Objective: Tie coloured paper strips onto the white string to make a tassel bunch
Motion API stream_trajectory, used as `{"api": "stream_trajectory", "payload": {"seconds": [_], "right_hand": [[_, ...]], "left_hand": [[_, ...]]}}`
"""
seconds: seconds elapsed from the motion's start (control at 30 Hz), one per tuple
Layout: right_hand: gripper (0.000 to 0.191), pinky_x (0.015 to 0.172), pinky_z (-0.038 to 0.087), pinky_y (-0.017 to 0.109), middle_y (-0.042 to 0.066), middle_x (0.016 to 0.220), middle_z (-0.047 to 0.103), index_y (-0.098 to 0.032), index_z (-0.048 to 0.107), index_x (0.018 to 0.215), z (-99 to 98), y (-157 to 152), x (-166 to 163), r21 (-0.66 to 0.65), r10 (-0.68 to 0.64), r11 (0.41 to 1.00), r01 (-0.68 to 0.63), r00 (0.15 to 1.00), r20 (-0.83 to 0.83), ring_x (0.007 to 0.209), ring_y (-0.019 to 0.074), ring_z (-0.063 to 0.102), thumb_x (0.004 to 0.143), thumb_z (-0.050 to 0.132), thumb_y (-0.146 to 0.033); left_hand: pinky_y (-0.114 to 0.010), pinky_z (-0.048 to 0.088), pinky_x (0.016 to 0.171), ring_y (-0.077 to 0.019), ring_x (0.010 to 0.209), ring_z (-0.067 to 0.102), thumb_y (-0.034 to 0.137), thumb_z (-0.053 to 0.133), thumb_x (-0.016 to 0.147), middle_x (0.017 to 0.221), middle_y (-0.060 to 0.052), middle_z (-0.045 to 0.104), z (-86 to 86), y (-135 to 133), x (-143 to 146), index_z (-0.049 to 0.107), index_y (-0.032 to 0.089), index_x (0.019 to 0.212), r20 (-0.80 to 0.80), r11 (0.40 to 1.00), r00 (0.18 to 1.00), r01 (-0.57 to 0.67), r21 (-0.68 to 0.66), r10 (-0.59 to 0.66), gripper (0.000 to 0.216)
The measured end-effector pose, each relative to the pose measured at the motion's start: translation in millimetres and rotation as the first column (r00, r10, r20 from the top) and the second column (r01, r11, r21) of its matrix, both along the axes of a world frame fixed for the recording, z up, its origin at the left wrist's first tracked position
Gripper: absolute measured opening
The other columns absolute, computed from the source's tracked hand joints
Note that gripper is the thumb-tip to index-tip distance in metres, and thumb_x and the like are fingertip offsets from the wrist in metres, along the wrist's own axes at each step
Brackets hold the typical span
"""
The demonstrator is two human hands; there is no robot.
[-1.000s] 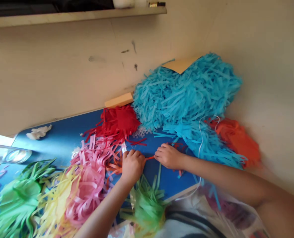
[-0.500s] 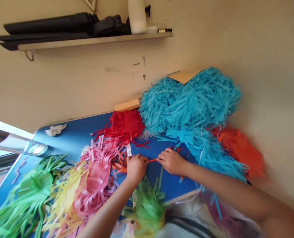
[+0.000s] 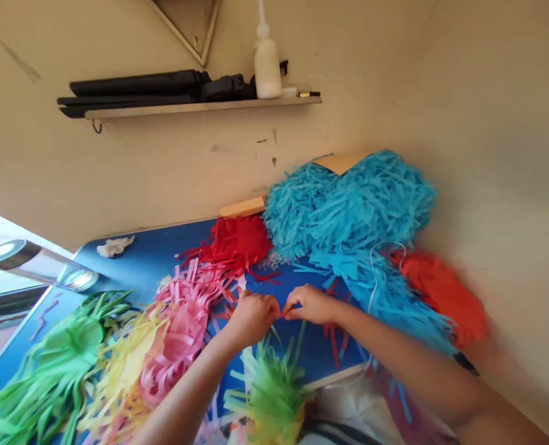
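My left hand (image 3: pixel 255 316) and my right hand (image 3: pixel 312 304) meet over the middle of the blue table, fingers pinched. Between their fingertips shows a short bit of twisted orange tissue paper (image 3: pixel 282 312); the rest of it is hidden in the hands. Loose orange-red fringe strips (image 3: pixel 336 340) stick out below my right wrist, and more orange strips (image 3: pixel 228 309) lie beside my left hand. Just behind the hands is a red fringed tissue bundle (image 3: pixel 242 240). A pink fringed bundle (image 3: pixel 182 330) lies left of my left wrist.
Large blue fringed tissue piles (image 3: pixel 348 207) fill the back right, with orange tissue (image 3: pixel 446 296) beside them. Yellow (image 3: pixel 126 361) and green (image 3: pixel 68 355) bundles lie left; a yellow-green one (image 3: pixel 277 392) is at the front. A clear bottle (image 3: pixel 52 269) stands at the left edge.
My hands have come closer together, so less of the orange twist shows between them. Red-orange strips now show more below my right wrist. The view has tilted upward, showing more wall and shelf.
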State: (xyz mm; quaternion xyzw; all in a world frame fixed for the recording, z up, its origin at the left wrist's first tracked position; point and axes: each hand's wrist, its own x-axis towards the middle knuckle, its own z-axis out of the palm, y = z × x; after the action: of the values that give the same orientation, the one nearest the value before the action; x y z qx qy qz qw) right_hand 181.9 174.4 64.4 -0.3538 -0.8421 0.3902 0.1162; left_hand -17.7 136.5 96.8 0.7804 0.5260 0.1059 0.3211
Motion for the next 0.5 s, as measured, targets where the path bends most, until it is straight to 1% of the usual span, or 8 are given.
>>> {"api": "stream_trajectory", "payload": {"seconds": [0.07, 0.13, 0.2, 0.23, 0.3, 0.33, 0.43, 0.5], "right_hand": [[0.011, 0.076, 0.047, 0.025, 0.001, 0.082, 0.072, -0.020, 0.079, 0.083, 8.8, -4, -1, -0.124, 0.037, 0.991, -0.056, 0.988, -0.148, 0.079, 0.0145, 0.065, 0.076, 0.078, -0.029], [0.020, 0.070, 0.047, 0.023, 0.001, 0.079, 0.069, -0.020, 0.080, 0.080, 17.1, -14, -2, -0.317, -0.005, 0.940, -0.128, 0.922, -0.387, 0.075, 0.0134, 0.064, 0.071, 0.082, -0.038], [0.023, 0.065, 0.046, 0.022, 0.000, 0.073, 0.068, -0.022, 0.080, 0.076, 23.5, -30, -5, -0.481, -0.139, 0.855, -0.194, 0.807, -0.573, 0.069, 0.0122, 0.062, 0.064, 0.086, -0.040], [0.022, 0.062, 0.046, 0.021, -0.001, 0.070, 0.067, -0.022, 0.080, 0.074, 25.4, -37, -8, -0.535, -0.213, 0.820, -0.204, 0.758, -0.616, 0.065, 0.0111, 0.061, 0.062, 0.088, -0.038], [0.019, 0.054, 0.044, 0.019, -0.001, 0.068, 0.067, -0.021, 0.078, 0.069, 26.6, -51, -14, -0.629, -0.355, 0.752, -0.198, 0.682, -0.639, 0.057, 0.0086, 0.059, 0.060, 0.090, -0.032], [0.019, 0.049, 0.042, 0.018, -0.001, 0.066, 0.067, -0.019, 0.077, 0.067, 26.2, -56, -17, -0.674, -0.421, 0.713, -0.193, 0.652, -0.631, 0.052, 0.0075, 0.058, 0.059, 0.090, -0.030], [0.024, 0.038, 0.037, 0.014, -0.003, 0.060, 0.066, -0.018, 0.073, 0.071, 24.1, -65, -25, -0.777, -0.550, 0.598, -0.199, 0.602, -0.578, 0.042, 0.0071, 0.057, 0.057, 0.091, -0.025], [0.030, 0.038, 0.038, 0.014, -0.003, 0.062, 0.068, -0.018, 0.071, 0.078, 22.8, -67, -27, -0.796, -0.578, 0.570, -0.204, 0.589, -0.564, 0.042, 0.0087, 0.060, 0.056, 0.091, -0.022]], "left_hand": [[-0.031, 0.046, 0.074, -0.0184, 0.075, 0.066, 0.024, 0.059, 0.082, 0.082, -0.004, 0.073, 13.1, -5, -8, 0.064, 0.020, 0.091, 0.097, 0.996, 0.995, 0.037, -0.083, -0.028, 0.012], [-0.024, 0.044, 0.057, -0.0129, 0.058, 0.060, 0.031, 0.059, 0.083, 0.076, -0.001, 0.071, 21.8, -16, -13, 0.060, 0.020, 0.094, 0.249, 0.980, 0.969, 0.047, -0.192, 0.003, 0.016], [-0.021, 0.039, 0.049, -0.0089, 0.048, 0.052, 0.039, 0.064, 0.080, 0.067, 0.002, 0.065, 25.1, -31, -13, 0.057, 0.019, 0.087, 0.499, 0.937, 0.849, 0.013, -0.348, 0.174, 0.023], [-0.020, 0.038, 0.049, -0.0078, 0.048, 0.050, 0.042, 0.070, 0.076, 0.064, 0.002, 0.062, 24.9, -38, -10, 0.056, 0.018, 0.082, 0.617, 0.902, 0.729, -0.002, -0.432, 0.297, 0.028], [-0.018, 0.037, 0.051, -0.0069, 0.050, 0.050, 0.043, 0.079, 0.069, 0.060, 0.002, 0.060, 22.1, -51, -3, 0.057, 0.016, 0.075, 0.735, 0.838, 0.473, -0.015, -0.545, 0.486, 0.036], [-0.018, 0.037, 0.052, -0.0069, 0.051, 0.052, 0.043, 0.082, 0.066, 0.060, 0.002, 0.060, 20.0, -56, 0, 0.058, 0.015, 0.074, 0.749, 0.820, 0.393, -0.024, -0.572, 0.534, 0.037], [-0.018, 0.038, 0.053, -0.0086, 0.052, 0.056, 0.040, 0.084, 0.065, 0.062, 0.000, 0.063, 14.2, -65, 9, 0.061, 0.014, 0.074, 0.751, 0.787, 0.285, -0.019, -0.617, 0.595, 0.036], [-0.022, 0.043, 0.057, -0.0118, 0.055, 0.060, 0.041, 0.084, 0.066, 0.065, -0.001, 0.065, 12.4, -67, 10, 0.063, 0.016, 0.076, 0.751, 0.776, 0.264, 0.014, -0.631, 0.605, 0.034]]}}
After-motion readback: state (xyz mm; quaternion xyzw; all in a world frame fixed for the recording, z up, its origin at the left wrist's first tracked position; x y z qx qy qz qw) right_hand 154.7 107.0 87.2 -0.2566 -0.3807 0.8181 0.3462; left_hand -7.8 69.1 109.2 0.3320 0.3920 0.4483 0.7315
